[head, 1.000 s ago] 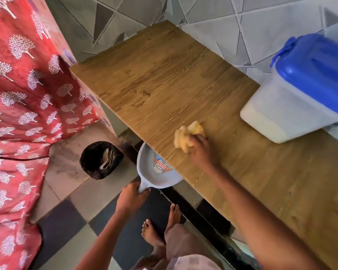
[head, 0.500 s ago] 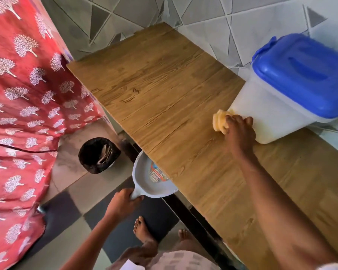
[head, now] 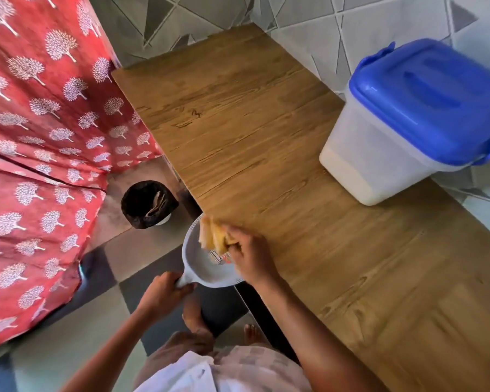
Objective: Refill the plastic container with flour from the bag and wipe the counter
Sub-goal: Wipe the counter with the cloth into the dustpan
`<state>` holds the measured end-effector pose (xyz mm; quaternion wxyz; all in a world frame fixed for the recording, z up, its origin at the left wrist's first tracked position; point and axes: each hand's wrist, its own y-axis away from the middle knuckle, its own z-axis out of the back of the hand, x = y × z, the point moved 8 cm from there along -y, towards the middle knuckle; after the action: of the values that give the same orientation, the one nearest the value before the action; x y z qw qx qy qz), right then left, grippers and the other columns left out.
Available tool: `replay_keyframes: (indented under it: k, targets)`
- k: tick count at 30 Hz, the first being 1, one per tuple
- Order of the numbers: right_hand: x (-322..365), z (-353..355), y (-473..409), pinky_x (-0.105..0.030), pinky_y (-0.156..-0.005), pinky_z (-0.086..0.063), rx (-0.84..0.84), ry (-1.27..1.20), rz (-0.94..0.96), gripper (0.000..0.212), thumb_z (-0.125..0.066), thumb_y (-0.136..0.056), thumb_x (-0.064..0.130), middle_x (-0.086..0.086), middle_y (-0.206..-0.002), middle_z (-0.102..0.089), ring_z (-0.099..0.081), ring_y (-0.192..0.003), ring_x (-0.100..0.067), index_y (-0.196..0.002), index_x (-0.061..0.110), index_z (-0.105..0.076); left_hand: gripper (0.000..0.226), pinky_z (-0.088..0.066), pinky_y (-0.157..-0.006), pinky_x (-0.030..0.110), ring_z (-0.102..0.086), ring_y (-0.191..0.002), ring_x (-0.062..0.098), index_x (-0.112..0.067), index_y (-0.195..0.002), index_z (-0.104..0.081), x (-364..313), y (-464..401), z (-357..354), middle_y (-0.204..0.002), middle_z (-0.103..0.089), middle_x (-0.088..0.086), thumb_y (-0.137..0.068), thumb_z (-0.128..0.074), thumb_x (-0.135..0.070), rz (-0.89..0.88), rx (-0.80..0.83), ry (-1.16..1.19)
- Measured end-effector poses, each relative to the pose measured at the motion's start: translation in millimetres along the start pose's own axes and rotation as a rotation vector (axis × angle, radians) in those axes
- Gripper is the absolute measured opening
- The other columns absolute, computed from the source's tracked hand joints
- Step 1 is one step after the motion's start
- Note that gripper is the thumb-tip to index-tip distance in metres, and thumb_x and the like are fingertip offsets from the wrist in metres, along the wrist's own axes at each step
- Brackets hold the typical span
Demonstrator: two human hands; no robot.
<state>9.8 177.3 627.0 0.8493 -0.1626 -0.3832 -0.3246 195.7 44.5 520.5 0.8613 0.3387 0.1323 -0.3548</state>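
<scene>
My right hand grips a yellow sponge cloth at the counter's near edge, right over a grey dustpan. My left hand holds the dustpan by its handle, just below the wooden counter edge. The translucent plastic container with its blue lid shut stands at the counter's far right, against the tiled wall; white flour shows in its lower part. No flour bag is in view.
A small black-lined waste bin stands on the checkered floor left of the counter. A red curtain with white tree print fills the left side. My bare feet are below the counter edge.
My right hand has swept the sponge from beside the container back across the counter to its near edge, over the dustpan. The left hand still holds the dustpan in place.
</scene>
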Motion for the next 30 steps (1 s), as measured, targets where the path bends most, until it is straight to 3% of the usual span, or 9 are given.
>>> replay_keyframes:
  k: [4,6,9,12,17,19,21,26,30]
  targets:
    - [-37,104,-3,-0.034,-0.086,-0.044,-0.291,0.292,0.075,0.052,-0.054,-0.074,0.004,-0.003,-0.119,-0.071,-0.060,-0.099,-0.024,-0.121,0.018,-0.070,0.037,-0.037,-0.055,0.032,-0.054,-0.056,0.019,-0.030,-0.057,-0.050,-8,10,-9,-0.057,-0.058,-0.005,-0.084,-0.074,-0.040,-0.002,-0.010,-0.002]
    - [-86,151,-8,-0.037,-0.079,-0.045,-0.366,0.517,-0.069,0.044,-0.057,-0.077,0.008,-0.002,-0.121,-0.069,-0.058,-0.101,-0.033,-0.117,0.023,-0.069,0.037,-0.038,-0.054,0.031,-0.055,-0.055,0.017,-0.031,-0.056,-0.051,-11,16,-14,-0.056,-0.058,-0.006,-0.084,-0.075,-0.037,0.005,-0.010,0.004]
    - [-165,182,2,-0.040,-0.082,-0.047,-0.418,0.572,-0.390,0.042,-0.063,-0.081,0.013,-0.008,-0.126,-0.068,-0.055,-0.108,-0.042,-0.122,0.020,-0.068,0.035,-0.038,-0.054,0.030,-0.058,-0.057,0.017,-0.032,-0.057,-0.053,-15,22,-20,-0.056,-0.059,-0.008,-0.084,-0.075,-0.033,0.002,-0.009,0.026]
    - [-163,142,14,-0.044,-0.080,-0.051,-0.363,0.580,-0.370,0.043,-0.063,-0.080,0.013,-0.013,-0.123,-0.068,-0.055,-0.104,-0.046,-0.123,0.015,-0.067,0.036,-0.038,-0.052,0.028,-0.055,-0.053,0.012,-0.030,-0.056,-0.053,-21,27,-28,-0.052,-0.057,-0.010,-0.084,-0.075,-0.029,-0.005,0.001,0.015]
    - [-48,23,47,-0.042,-0.092,-0.048,-0.043,0.333,0.033,0.047,-0.039,-0.079,0.023,-0.007,-0.114,-0.073,-0.065,-0.100,-0.032,-0.112,0.014,-0.071,0.034,-0.038,-0.051,0.025,-0.054,-0.052,0.004,-0.029,-0.057,-0.054,-29,34,-40,-0.053,-0.058,-0.011,-0.085,-0.074,-0.028,-0.025,0.024,0.023]
    - [-21,-6,63,-0.041,-0.093,-0.050,0.121,0.200,0.127,0.045,-0.042,-0.078,0.014,-0.004,-0.116,-0.075,-0.067,-0.104,-0.026,-0.107,0.014,-0.075,0.030,-0.038,-0.051,0.023,-0.053,-0.051,0.003,-0.026,-0.060,-0.057,-27,37,-45,-0.053,-0.058,-0.010,-0.085,-0.074,-0.030,-0.031,0.034,0.028]
    - [-14,-2,73,-0.039,-0.094,-0.049,0.145,0.116,0.133,0.050,-0.048,-0.076,0.006,-0.001,-0.121,-0.074,-0.066,-0.110,-0.018,-0.116,0.016,-0.075,0.027,-0.041,-0.052,0.028,-0.057,-0.053,0.012,-0.019,-0.065,-0.061,-24,39,-49,-0.056,-0.060,-0.006,-0.085,-0.074,-0.034,-0.029,0.037,0.040]
    - [-56,128,72,-0.030,-0.082,-0.044,-0.241,0.283,0.043,0.048,-0.050,-0.076,0.008,0.006,-0.121,-0.071,-0.059,-0.101,-0.018,-0.118,0.024,-0.069,0.034,-0.041,-0.052,0.028,-0.053,-0.052,0.010,-0.028,-0.057,-0.054,-32,47,-60,-0.056,-0.060,-0.008,-0.085,-0.074,-0.031,-0.031,0.049,0.043]
    - [-156,226,85,-0.036,-0.076,-0.045,-0.465,0.620,-0.352,0.044,-0.065,-0.083,0.010,-0.001,-0.124,-0.070,-0.055,-0.100,-0.035,-0.125,0.024,-0.067,0.035,-0.041,-0.054,0.027,-0.055,-0.054,0.011,-0.031,-0.056,-0.053,-44,56,-68,-0.057,-0.061,-0.009,-0.085,-0.073,-0.027,-0.046,0.075,0.052]
